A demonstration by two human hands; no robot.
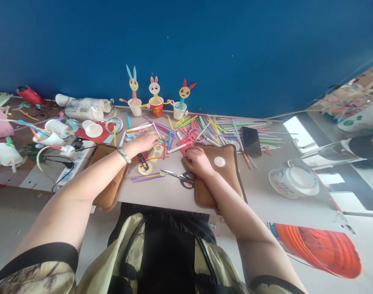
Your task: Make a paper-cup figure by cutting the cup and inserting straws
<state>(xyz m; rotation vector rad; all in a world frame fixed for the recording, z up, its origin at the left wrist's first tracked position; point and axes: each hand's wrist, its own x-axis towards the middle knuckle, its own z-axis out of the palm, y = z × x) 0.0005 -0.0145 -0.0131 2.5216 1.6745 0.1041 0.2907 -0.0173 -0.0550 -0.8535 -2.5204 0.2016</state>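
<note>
While the left hand [147,141] and right hand [198,160] curl near straws [211,127], I cannot tell either grip's closure.

Before us, scissors [182,178] lie between two cushions [231,173] on the table [161,198]. Behind them we see loose straws [211,127], and behind those three cup figures [156,107] by the wall [186,41]. A power strip [78,166] lies left of the cushions, a phone [251,141] right.

Mottled yellow-green short sleeves [42,277] end in black bands [53,250], and a pale bangle [123,155] rings the left wrist [131,150].
</note>
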